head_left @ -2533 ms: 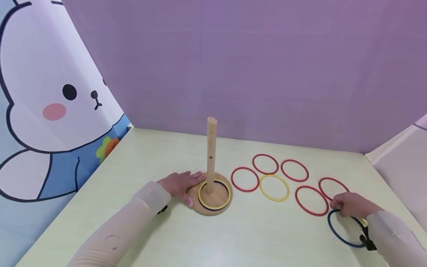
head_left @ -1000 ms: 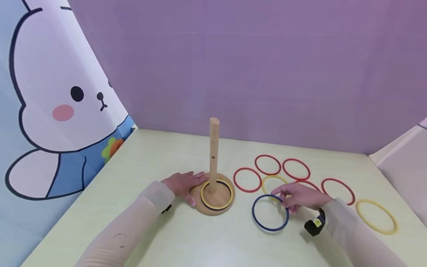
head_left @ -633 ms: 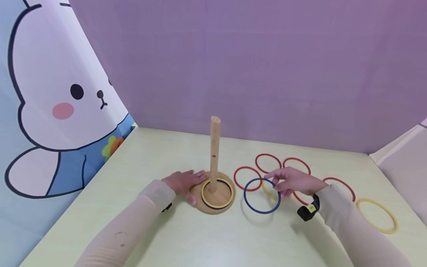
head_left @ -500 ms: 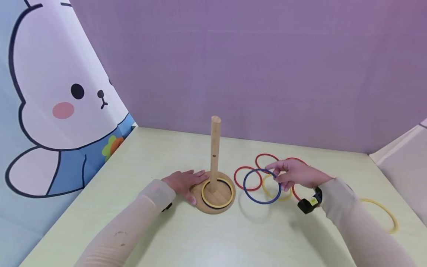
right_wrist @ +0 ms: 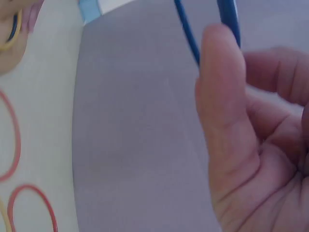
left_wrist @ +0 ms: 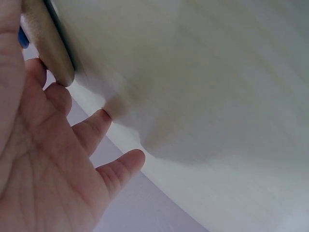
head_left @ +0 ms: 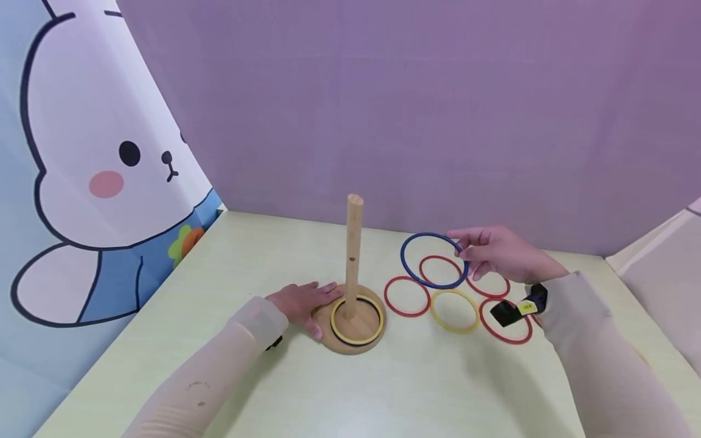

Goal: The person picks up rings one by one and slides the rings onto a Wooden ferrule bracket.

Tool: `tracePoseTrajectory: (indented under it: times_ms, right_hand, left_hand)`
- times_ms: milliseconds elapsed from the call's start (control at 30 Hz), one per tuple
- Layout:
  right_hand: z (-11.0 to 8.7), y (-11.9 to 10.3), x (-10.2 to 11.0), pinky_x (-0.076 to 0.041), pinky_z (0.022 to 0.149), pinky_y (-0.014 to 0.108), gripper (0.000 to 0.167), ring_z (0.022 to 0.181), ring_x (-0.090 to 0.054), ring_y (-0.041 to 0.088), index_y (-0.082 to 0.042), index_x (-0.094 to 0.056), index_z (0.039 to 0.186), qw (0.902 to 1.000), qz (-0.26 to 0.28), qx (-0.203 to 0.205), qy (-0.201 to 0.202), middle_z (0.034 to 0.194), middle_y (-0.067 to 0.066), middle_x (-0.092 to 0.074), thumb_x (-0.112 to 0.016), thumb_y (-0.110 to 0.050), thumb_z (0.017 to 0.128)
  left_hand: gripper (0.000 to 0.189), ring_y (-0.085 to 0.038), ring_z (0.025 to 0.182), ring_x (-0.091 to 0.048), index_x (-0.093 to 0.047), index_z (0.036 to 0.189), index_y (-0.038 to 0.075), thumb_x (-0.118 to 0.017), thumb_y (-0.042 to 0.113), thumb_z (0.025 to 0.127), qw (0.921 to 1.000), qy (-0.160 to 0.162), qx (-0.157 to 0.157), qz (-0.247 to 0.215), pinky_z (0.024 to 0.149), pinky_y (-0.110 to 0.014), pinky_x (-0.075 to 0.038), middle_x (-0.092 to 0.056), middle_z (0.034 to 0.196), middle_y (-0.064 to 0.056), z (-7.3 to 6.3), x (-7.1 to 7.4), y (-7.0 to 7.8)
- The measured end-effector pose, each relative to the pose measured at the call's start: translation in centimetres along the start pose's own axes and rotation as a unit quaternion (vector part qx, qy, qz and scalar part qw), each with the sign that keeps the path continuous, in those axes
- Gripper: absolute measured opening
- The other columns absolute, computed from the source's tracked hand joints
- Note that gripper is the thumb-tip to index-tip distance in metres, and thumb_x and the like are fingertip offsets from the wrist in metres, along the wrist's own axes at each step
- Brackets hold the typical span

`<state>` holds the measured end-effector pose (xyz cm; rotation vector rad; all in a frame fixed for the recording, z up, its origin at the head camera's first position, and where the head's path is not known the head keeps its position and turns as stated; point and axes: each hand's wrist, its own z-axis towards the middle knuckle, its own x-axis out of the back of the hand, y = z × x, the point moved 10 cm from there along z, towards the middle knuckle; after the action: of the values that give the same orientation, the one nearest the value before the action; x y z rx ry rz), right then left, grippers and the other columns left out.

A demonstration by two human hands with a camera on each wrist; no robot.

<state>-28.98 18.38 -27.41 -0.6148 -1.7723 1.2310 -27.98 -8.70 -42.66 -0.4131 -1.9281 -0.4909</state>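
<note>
My right hand (head_left: 501,252) pinches the right edge of a blue ring (head_left: 406,263), held up above the table to the right of the wooden post. In the right wrist view the thumb lies against the blue ring (right_wrist: 229,14). My left hand (head_left: 300,304) rests with straight fingers on the left rim of the round wooden base (head_left: 356,348); the left wrist view shows its fingertips by the base edge (left_wrist: 53,48). From that base rises an upright wooden post (head_left: 354,249). Around its foot lie a yellow ring (head_left: 378,331) and a dark blue ring beneath it.
Right of the base, a red ring (head_left: 408,315), a yellow ring (head_left: 454,330) and several other red rings lie on the pale table (head_left: 328,401). My right forearm partly hides another yellow ring at the far right. A purple backdrop (head_left: 438,121) stands behind.
My right hand took hold of the blue ring at the right, carried it left across the table and then raised it. The left hand has stayed on the base.
</note>
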Motion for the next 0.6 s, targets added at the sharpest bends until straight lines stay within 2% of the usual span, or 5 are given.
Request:
tracePoseTrajectory:
  times_ms: [200,267,333,433,600]
  right_hand:
    - [0.1,-1.3,0.2,-0.054,0.06,0.024,0.052,0.061,-0.059,0.011,0.009,-0.035,0.143,0.9945,0.102,-0.008,0.023,0.091,0.007,-0.061,-0.051,0.001,0.095]
    - [0.2,-1.8,0.3,-0.054,0.06,0.023,0.046,0.062,-0.059,0.011,0.0,-0.046,0.14,0.9898,0.139,0.001,0.03,0.088,0.007,-0.063,-0.053,0.001,0.094]
    - [0.2,-2.4,0.3,-0.053,0.06,0.023,0.038,0.063,-0.06,0.011,-0.01,-0.06,0.13,0.9845,0.171,0.016,0.037,0.089,0.007,-0.065,-0.055,0.001,0.094]
    - [0.1,-3.6,0.1,-0.053,0.06,0.022,0.034,0.063,-0.06,0.011,-0.022,-0.071,0.11,0.9751,0.212,0.047,0.044,0.091,0.008,-0.067,-0.055,0.003,0.093]
    - [-0.3,-5.3,-0.6,-0.053,0.063,0.021,0.032,0.065,-0.062,0.012,-0.019,-0.07,0.114,0.9502,0.288,0.103,0.059,0.093,0.008,-0.067,-0.056,0.001,0.094]
  left_hand:
    - [0.106,-0.033,0.14,-0.027,-0.025,0.153,0.027,-0.082,0.047,0.067,1.0,-0.001,0.001,-0.006,0.103,-0.054,-0.036,-0.022,0.158,0.006,0.0,-0.1,0.0]
    - [0.106,-0.034,0.14,-0.028,-0.025,0.153,0.026,-0.082,0.047,0.067,1.0,0.001,-0.001,-0.007,0.102,-0.054,-0.036,-0.023,0.158,0.005,0.0,-0.1,0.0]
    - [0.106,-0.034,0.14,-0.028,-0.024,0.153,0.026,-0.082,0.047,0.066,1.0,0.002,0.0,-0.006,0.102,-0.054,-0.036,-0.023,0.158,0.005,-0.1,-0.1,0.0]
    - [0.106,-0.034,0.139,-0.029,-0.025,0.153,0.027,-0.083,0.047,0.066,1.0,0.004,0.0,-0.005,0.101,-0.054,-0.037,-0.024,0.157,0.005,-0.2,-0.2,0.0]
    - [0.106,-0.036,0.139,-0.03,-0.025,0.153,0.025,-0.083,0.046,0.066,1.0,0.006,-0.005,-0.003,0.101,-0.055,-0.038,-0.025,0.157,0.004,0.0,-0.2,0.1]
